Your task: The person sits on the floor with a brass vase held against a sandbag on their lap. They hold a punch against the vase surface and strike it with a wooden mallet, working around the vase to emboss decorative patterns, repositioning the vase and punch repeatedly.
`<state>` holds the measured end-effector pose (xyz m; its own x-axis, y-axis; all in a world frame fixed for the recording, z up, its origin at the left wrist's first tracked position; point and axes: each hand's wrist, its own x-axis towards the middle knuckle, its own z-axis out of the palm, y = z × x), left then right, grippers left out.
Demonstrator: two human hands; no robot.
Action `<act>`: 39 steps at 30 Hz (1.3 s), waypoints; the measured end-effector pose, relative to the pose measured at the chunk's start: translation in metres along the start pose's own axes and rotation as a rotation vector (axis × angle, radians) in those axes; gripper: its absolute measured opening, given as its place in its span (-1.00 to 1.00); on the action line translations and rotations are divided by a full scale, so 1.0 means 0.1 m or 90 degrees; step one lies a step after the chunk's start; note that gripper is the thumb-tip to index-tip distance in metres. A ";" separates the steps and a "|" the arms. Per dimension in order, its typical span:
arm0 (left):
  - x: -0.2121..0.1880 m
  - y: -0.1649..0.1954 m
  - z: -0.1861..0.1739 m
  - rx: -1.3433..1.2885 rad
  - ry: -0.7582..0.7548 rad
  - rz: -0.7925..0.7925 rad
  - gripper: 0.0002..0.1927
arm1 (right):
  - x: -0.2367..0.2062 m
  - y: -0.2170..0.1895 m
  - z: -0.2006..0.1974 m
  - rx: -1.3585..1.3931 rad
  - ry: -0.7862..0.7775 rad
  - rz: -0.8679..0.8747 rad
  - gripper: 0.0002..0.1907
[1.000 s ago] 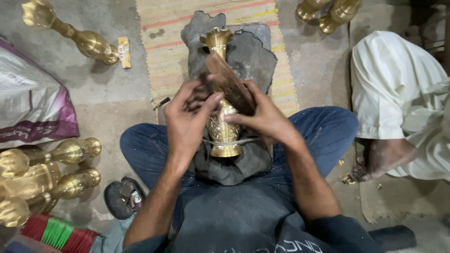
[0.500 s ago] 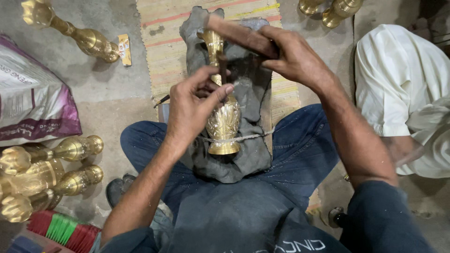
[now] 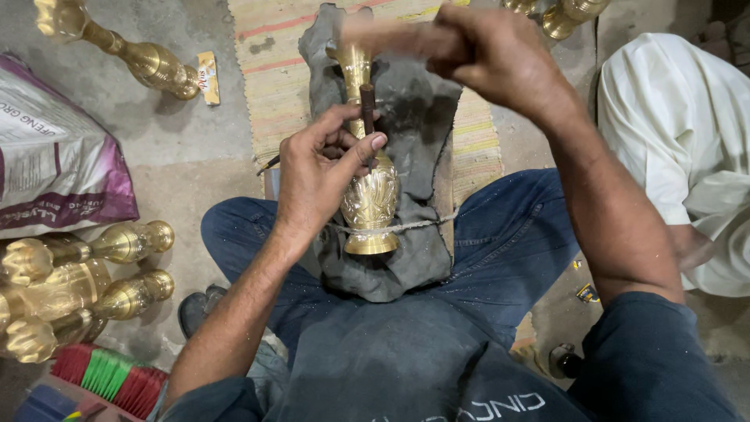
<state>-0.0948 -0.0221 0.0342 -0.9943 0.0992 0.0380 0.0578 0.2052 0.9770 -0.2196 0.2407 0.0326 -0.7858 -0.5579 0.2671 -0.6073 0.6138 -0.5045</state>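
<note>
A brass vase (image 3: pixel 372 205) with an engraved belly lies on a dark cloth-covered block (image 3: pixel 422 101) between my knees, held down by a string (image 3: pixel 422 223). My left hand (image 3: pixel 324 176) rests on the vase and pinches a short dark punch (image 3: pixel 367 105) upright against the vase's neck. My right hand (image 3: pixel 500 59) is raised above the far end of the vase. It grips a wooden striking tool (image 3: pixel 383 35), which is blurred by motion.
Several brass vases (image 3: pixel 94 281) lie at my left, one more (image 3: pixel 117 48) at the far left, others (image 3: pixel 558 14) at the top right. A printed sack (image 3: pixel 55 156), a striped mat (image 3: pixel 266 47) and coloured brushes (image 3: pixel 109 375) lie around. A person in white clothing (image 3: pixel 680 125) sits at the right.
My right hand has lifted from the vase's body up past its neck with the striking tool. My left hand has set the punch upright on the neck.
</note>
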 end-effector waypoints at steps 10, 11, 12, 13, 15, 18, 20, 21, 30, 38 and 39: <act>0.01 0.02 0.01 0.028 -0.001 -0.009 -0.64 | 0.02 -0.02 -0.04 0.019 0.000 0.011 -0.68; 0.01 0.02 0.01 0.024 0.001 -0.009 -0.64 | 0.00 -0.02 -0.05 0.130 0.000 0.101 -0.61; 0.01 0.02 0.02 0.020 0.003 -0.008 -0.64 | 0.01 -0.02 -0.04 0.038 -0.028 0.038 -0.67; 0.02 0.02 0.01 0.016 0.001 -0.004 -0.63 | -0.01 -0.01 -0.05 -0.055 -0.052 -0.023 -0.70; 0.03 0.01 0.02 0.025 0.004 -0.006 -0.62 | -0.03 0.02 -0.05 -0.098 -0.033 -0.061 -0.73; 0.01 0.01 0.02 0.006 0.001 -0.014 -0.63 | -0.05 0.05 -0.05 0.047 0.002 0.001 -0.76; 0.00 0.02 0.02 0.005 -0.002 -0.016 -0.65 | -0.05 0.04 -0.05 0.131 -0.080 0.030 -0.72; 0.00 0.02 0.01 0.014 -0.003 -0.016 -0.65 | -0.05 0.03 -0.06 0.028 -0.042 -0.028 -0.72; 0.01 0.00 0.01 0.020 -0.004 -0.023 -0.65 | -0.08 -0.02 0.00 -0.047 -0.048 0.003 -0.70; 0.00 0.01 0.00 0.032 -0.014 -0.030 -0.60 | -0.16 0.07 0.07 0.165 0.001 0.104 -0.66; 0.00 0.01 0.00 0.025 -0.017 -0.026 -0.61 | -0.18 0.07 0.06 0.137 -0.015 0.060 -0.69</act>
<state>-0.0946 -0.0220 0.0351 -0.9932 0.1162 -0.0087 0.0205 0.2483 0.9685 -0.2094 0.2514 0.0192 -0.8333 -0.5180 0.1932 -0.4908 0.5321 -0.6900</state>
